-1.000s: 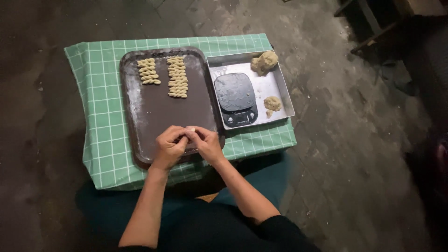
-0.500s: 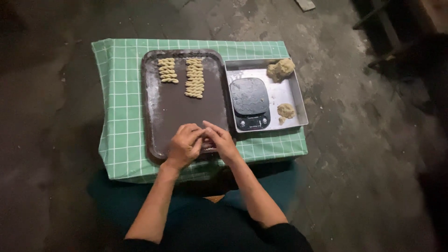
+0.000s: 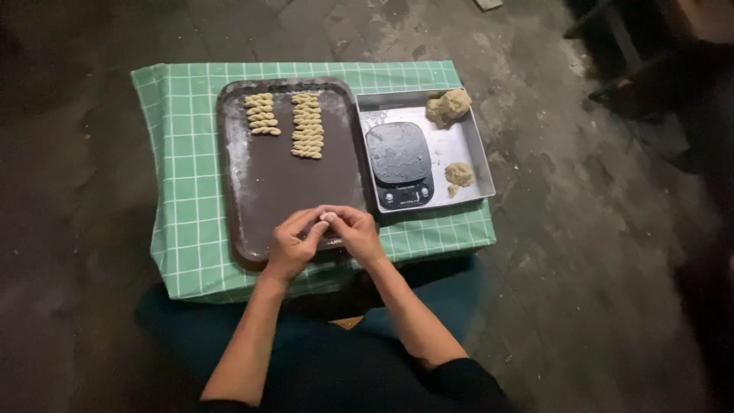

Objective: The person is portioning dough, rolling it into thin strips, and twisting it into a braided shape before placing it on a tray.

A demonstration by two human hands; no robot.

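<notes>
Head view: left hand [image 3: 290,245] and right hand [image 3: 358,233] meet at lower centre of the frame, fingertips pinched together on a small dough piece [image 3: 327,217] above the near edge of the dark tray [image 3: 252,191]. Twists [image 3: 307,135] lie in two rows at the tray's upper part. Pinched too hard, the soft piece may tear or smear, or drop onto the cloth [image 3: 183,168].

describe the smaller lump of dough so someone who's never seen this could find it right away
Start at the green checked cloth on the table, then the shiny silver tray on its right side, beside the dark tray. The smaller dough lump lies just right of the black kitchen scale, near the tray's front edge; the bigger lump sits in the far corner.
</notes>
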